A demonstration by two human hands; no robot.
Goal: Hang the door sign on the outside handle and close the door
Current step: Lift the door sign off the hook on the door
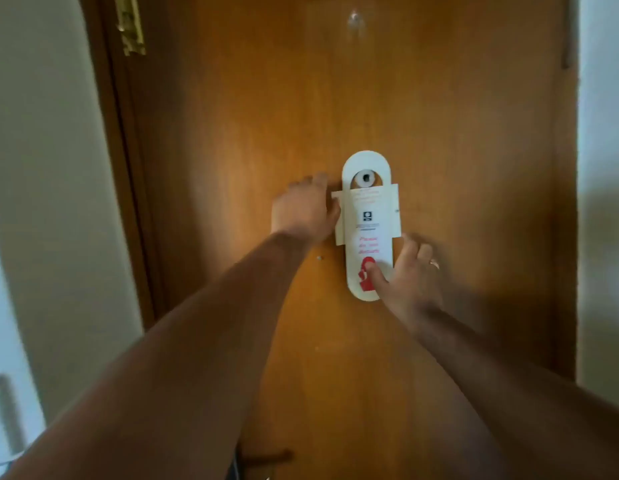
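A white door sign (367, 216) with red lettering hangs flat against the brown wooden door (457, 168). Its round cut-out sits over a small pale hook or knob (363, 178). My right hand (405, 275) pinches the sign's lower end, thumb on the red picture, fingers behind the right edge. My left hand (304, 209) rests on the door just left of the sign, fingertips touching a white card edge that sticks out behind it. No door handle shows.
A brass hinge (129, 26) is at the top left on the dark door frame (128, 168). White walls (41, 168) flank the door on both sides. A clear hook (356, 19) is stuck high on the door.
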